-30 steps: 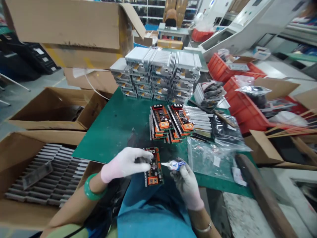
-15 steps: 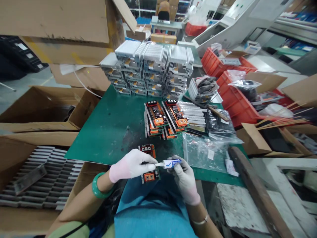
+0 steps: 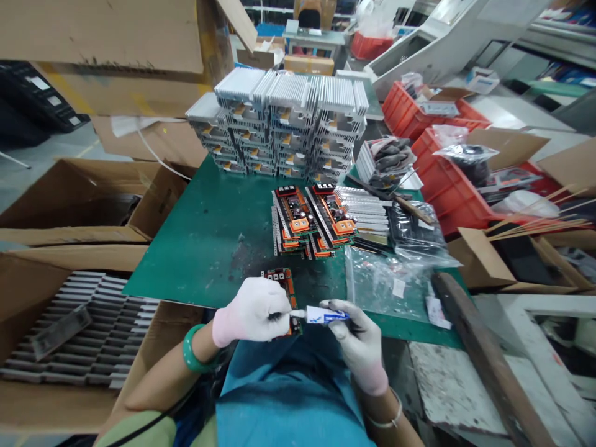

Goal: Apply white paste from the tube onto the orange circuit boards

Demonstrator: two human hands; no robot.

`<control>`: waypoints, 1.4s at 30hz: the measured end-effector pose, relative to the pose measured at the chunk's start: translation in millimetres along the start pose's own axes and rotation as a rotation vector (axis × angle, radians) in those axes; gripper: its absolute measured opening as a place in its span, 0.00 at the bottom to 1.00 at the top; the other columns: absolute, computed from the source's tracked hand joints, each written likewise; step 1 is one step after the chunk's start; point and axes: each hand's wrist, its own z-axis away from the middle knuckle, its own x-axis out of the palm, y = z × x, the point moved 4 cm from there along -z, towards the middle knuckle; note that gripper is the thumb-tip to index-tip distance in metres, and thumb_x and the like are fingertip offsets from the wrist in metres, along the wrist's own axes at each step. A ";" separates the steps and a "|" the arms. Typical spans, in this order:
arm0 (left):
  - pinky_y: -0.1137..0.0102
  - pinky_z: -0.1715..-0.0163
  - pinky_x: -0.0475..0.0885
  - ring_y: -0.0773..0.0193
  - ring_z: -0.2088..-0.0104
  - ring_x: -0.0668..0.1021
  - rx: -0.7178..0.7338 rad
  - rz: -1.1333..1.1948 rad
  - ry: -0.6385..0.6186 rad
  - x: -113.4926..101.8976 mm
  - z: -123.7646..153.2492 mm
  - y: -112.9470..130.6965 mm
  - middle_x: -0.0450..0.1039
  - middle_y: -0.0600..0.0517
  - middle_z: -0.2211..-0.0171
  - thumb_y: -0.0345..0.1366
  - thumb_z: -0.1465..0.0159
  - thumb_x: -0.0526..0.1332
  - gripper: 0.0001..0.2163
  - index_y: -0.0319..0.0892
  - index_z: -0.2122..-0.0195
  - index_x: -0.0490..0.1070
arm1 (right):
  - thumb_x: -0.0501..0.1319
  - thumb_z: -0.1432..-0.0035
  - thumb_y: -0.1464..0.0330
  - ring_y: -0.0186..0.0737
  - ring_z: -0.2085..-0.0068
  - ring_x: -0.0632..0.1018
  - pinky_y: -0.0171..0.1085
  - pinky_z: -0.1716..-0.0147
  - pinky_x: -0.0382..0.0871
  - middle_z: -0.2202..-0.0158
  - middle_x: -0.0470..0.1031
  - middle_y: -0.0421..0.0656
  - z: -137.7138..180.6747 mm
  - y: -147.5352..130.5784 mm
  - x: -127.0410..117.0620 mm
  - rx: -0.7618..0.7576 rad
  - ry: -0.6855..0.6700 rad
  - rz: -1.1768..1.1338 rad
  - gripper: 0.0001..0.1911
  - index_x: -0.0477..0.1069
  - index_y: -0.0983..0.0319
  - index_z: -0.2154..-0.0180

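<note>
Cardboard box (image 3: pixel 79 335): well left of the left fingers and below the bench edge. It holds rows of grey finned parts, and its near side is cut off by the frame.
Bench (image 3: pixel 205 242): green top. An open stretch lies ahead and left of the left fingers, reaching the bench's left edge.
Left hand (image 3: pixel 249 313): gloved, at the near bench edge, with fingers (image 3: pixel 272 298) curled shut over the near half of the circuit board.
Circuit board (image 3: pixel 282 278): flat on the bench under the left fingers. Only its far end shows; the glove hides the rest.
Tube (image 3: pixel 321 315): small, white with blue print, lying level between the two hands. Its nozzle meets the board at the left fingertips.
Right hand (image 3: pixel 361 341): gloved, fingers (image 3: pixel 342 307) closed round the tube's rear, which is hidden in the grip.
Stack of boards (image 3: pixel 307 220): ahead of both hands, with a free strip of bench between.
Heat sink stacks (image 3: pixel 284 124): far ahead, at the bench's far edge.
Plastic bag (image 3: pixel 382 282): just ahead and right of the right fingers; its contents are hard to make out.
Wooden bar (image 3: pixel 484 354): right of the right fingers, along the bench's right edge, running out of frame.
</note>
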 end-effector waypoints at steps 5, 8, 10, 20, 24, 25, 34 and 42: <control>0.71 0.79 0.58 0.69 0.82 0.67 -0.186 -0.131 0.166 -0.6 -1.9 -2.1 0.66 0.55 0.84 0.28 0.47 0.54 0.09 0.42 0.82 0.66 | 0.67 0.49 0.73 0.44 0.60 0.81 0.41 0.62 0.78 0.59 0.81 0.42 12.4 -16.5 2.3 -0.234 0.033 0.207 0.15 0.77 0.51 0.59; 0.72 0.79 0.58 0.69 0.82 0.67 -0.259 -0.142 0.222 -1.1 -2.0 -3.3 0.66 0.55 0.85 0.29 0.47 0.54 0.09 0.42 0.83 0.66 | 0.69 0.52 0.73 0.45 0.60 0.82 0.43 0.63 0.79 0.59 0.81 0.41 17.1 -17.0 4.4 -0.283 0.014 0.267 0.18 0.77 0.49 0.60; 0.72 0.79 0.58 0.70 0.82 0.67 -0.262 -0.129 0.240 -0.9 -1.4 -3.3 0.66 0.55 0.85 0.29 0.47 0.54 0.09 0.42 0.82 0.67 | 0.69 0.53 0.73 0.46 0.60 0.82 0.44 0.62 0.79 0.60 0.81 0.41 18.4 -15.3 4.9 -0.300 0.002 0.282 0.18 0.77 0.49 0.60; 0.70 0.75 0.60 0.68 0.80 0.67 -0.226 -0.095 0.126 -10.1 8.7 -13.0 0.68 0.55 0.82 0.31 0.42 0.54 0.09 0.42 0.79 0.67 | 0.65 0.49 0.75 0.43 0.59 0.81 0.41 0.62 0.77 0.58 0.80 0.42 19.5 -3.9 -0.2 -0.257 0.110 0.183 0.19 0.75 0.50 0.56; 0.66 0.65 0.66 0.64 0.72 0.73 -0.291 -0.064 0.001 -11.8 22.4 -34.1 0.71 0.52 0.77 0.33 0.35 0.49 0.14 0.42 0.77 0.66 | 0.65 0.47 0.69 0.44 0.60 0.80 0.42 0.60 0.76 0.62 0.81 0.44 18.5 19.7 -9.6 -0.027 0.271 0.132 0.10 0.77 0.56 0.61; 0.64 0.60 0.67 0.62 0.66 0.75 -0.301 -0.061 0.003 -10.9 26.5 -39.0 0.74 0.50 0.73 0.34 0.34 0.49 0.13 0.42 0.75 0.67 | 0.65 0.47 0.67 0.45 0.61 0.80 0.42 0.60 0.76 0.62 0.81 0.45 19.0 25.8 -10.9 0.039 0.297 0.123 0.09 0.78 0.57 0.61; 0.53 0.44 0.64 0.48 0.41 0.66 -0.386 -0.172 -0.078 18.6 47.2 -60.8 0.65 0.41 0.43 0.44 0.40 0.62 0.22 0.41 0.47 0.65 | 0.68 0.51 0.58 0.43 0.63 0.80 0.39 0.66 0.77 0.63 0.81 0.46 13.2 49.7 -5.3 0.343 0.409 -0.118 0.16 0.77 0.61 0.62; 0.64 0.61 0.72 0.56 0.60 0.78 -0.466 -0.416 -0.115 20.3 34.8 -71.6 0.76 0.48 0.60 0.43 0.35 0.58 0.11 0.42 0.61 0.74 | 0.71 0.56 0.55 0.40 0.68 0.79 0.38 0.69 0.76 0.65 0.80 0.45 6.1 63.1 -7.2 0.433 0.419 -0.321 0.21 0.77 0.62 0.62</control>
